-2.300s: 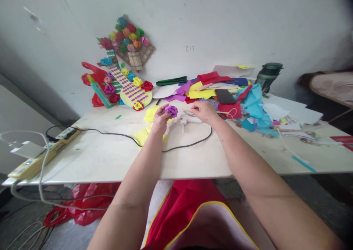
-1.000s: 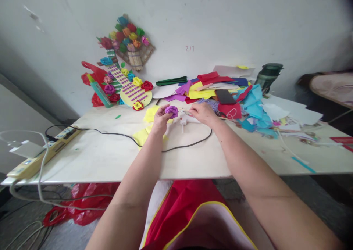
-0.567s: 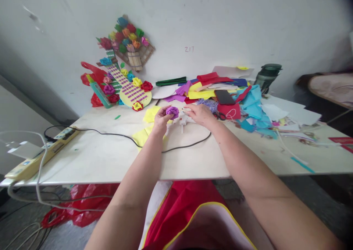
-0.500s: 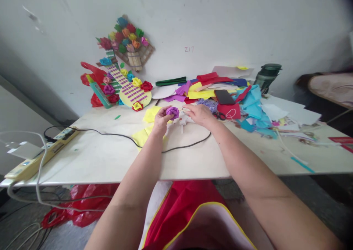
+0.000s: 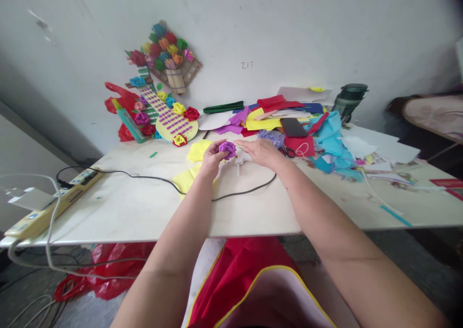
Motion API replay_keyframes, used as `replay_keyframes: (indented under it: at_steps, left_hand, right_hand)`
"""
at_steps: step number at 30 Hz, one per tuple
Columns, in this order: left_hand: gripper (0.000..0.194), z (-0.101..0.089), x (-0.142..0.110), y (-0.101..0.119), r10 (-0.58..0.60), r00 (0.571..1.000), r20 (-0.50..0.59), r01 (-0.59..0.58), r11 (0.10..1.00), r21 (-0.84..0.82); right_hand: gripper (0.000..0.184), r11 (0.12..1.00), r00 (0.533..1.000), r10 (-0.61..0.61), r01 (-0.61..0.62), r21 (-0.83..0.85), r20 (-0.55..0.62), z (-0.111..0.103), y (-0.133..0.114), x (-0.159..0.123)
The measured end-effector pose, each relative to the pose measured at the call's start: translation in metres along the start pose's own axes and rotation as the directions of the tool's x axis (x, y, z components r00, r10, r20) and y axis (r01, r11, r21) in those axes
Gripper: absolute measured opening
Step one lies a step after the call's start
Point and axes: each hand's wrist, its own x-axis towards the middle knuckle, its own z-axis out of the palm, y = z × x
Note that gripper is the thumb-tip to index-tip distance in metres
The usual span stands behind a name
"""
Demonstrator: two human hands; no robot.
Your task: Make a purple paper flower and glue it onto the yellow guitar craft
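My left hand point(image 5: 211, 157) is closed on a purple crepe-paper flower point(image 5: 227, 149), thumb in front. My right hand point(image 5: 261, 152) is closed just to the right of the flower, fingertips close to its edge. A thin pale wooden stick point(image 5: 237, 147) shows at those fingertips; most of it is hidden by the hand. Below and behind the fingers lies a white glue gun point(image 5: 239, 161), partly covered by my right hand. Yellow paper point(image 5: 186, 177) lies under my left wrist.
A black cord point(image 5: 246, 192) loops across the table to a power strip point(image 5: 54, 205). Coloured paper point(image 5: 267, 118), a phone point(image 5: 293, 127), scissors point(image 5: 288, 152) and a dark bottle point(image 5: 350, 101) lie or stand behind. A flower-decorated paper guitar point(image 5: 173, 120) leans at the back left.
My right hand has moved left along the stick, closer to the flower. The stick's end no longer shows to the right of the hand. The flower has turned slightly in my left hand.
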Motion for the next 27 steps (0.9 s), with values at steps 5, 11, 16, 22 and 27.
replay_keyframes:
  at_steps: [5, 11, 16, 22, 27]
  left_hand:
    - [0.047, 0.002, -0.001, 0.0, -0.008, 1.0, 0.01, 0.008, 0.999, 0.031]
    - [0.047, 0.004, -0.003, 0.003, -0.036, 0.999, 0.034, 0.034, 0.998, 0.059]
    - [0.05, 0.004, -0.003, 0.003, -0.053, 0.998, 0.041, 0.052, 0.998, 0.026]
    - [0.056, 0.006, -0.004, 0.005, -0.085, 0.994, 0.065, 0.088, 0.996, -0.031]
    - [0.05, 0.005, -0.004, 0.006, -0.097, 0.993, 0.075, 0.101, 0.993, -0.058]
  right_hand:
    - [0.05, 0.996, 0.997, -0.016, 0.022, -0.086, 0.073, -0.007, -0.002, 0.0]
    - [0.054, 0.99, 0.992, -0.039, 0.055, -0.13, 0.121, -0.008, -0.005, -0.001]
    - [0.052, 0.988, 0.993, -0.059, 0.073, -0.135, 0.106, -0.008, -0.006, -0.002]
    - [0.048, 0.996, 0.998, -0.049, 0.051, -0.079, 0.028, -0.003, -0.006, -0.002]
    - [0.043, 0.993, 0.998, -0.029, 0.035, 0.11, -0.057, 0.007, -0.001, 0.001]
